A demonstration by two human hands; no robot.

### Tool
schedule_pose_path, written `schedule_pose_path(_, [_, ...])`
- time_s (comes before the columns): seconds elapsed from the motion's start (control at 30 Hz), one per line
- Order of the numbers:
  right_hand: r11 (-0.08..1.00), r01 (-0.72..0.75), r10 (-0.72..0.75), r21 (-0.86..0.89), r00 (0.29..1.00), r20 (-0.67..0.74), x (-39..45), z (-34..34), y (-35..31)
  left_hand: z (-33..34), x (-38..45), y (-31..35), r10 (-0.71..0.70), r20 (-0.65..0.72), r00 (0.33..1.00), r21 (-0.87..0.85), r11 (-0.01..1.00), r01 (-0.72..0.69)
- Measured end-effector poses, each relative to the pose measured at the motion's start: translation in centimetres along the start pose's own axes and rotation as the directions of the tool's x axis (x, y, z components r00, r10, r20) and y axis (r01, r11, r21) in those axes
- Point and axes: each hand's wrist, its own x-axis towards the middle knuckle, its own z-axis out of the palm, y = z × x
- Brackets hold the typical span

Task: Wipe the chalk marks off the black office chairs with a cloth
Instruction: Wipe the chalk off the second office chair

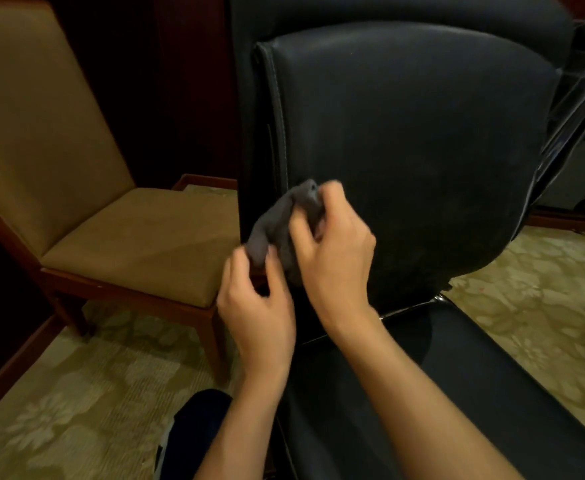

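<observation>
Cloth: a dark grey cloth is bunched between both hands, in front of the lower left edge of the black office chair's backrest.
Left hand: the left hand pinches the cloth's lower end with curled fingers, just off the backrest's left side.
Right hand: the right hand grips the cloth's upper part, fingers curled round it, held against or just in front of the backrest; contact cannot be told.
Office chair: the black office chair faces the person, with its seat under the right forearm; no chalk marks can be made out on the dark leather.
Left edge: the stitched seam runs down the backrest's left border to the cloth.
Neighbour: a tan upholstered chair with a wooden frame stands just beside the office chair on the left, with a narrow gap between them.
Floor: patterned carpet lies open to the right of the seat and in front of the tan chair.
</observation>
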Motion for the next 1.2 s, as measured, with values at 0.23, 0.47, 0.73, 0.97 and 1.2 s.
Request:
schedule_pose_path(0.23, [0.996,-0.086,0.084,0.013,0.991,0.104,-5.9,1.7,4.4,1.0,-3.9,-4.8,-0.117,0.052,0.992,0.064,0.991,0.113])
schedule_pose_path(0.47, [0.968,-0.177,0.2,-0.176,0.972,0.12,-4.0,2.7,8.1,6.0,-0.7,-6.8,-0.294,0.291,0.91,0.297,0.932,0.207])
schedule_pose_path(0.73, [0.922,-0.383,0.384,-0.057,0.923,0.008,-1.4,-6.4,12.7,11.9,-0.1,-2.1,-0.367,0.471,0.802,0.238,0.929,0.284])
schedule_pose_path(0.97, [0.798,-0.525,0.46,-0.296,0.848,-0.263,-0.3,-17.3,15.2,20.2,-3.8,5.3,-0.277,0.715,0.642,0.04,0.933,0.357])
schedule_pose_path(1.2, [0.545,-0.684,0.556,-0.485,0.728,-0.402,-4.0,-28.1,16.5,25.9,-11.0,11.8,-0.189,0.896,0.403,0.077,0.957,0.279])
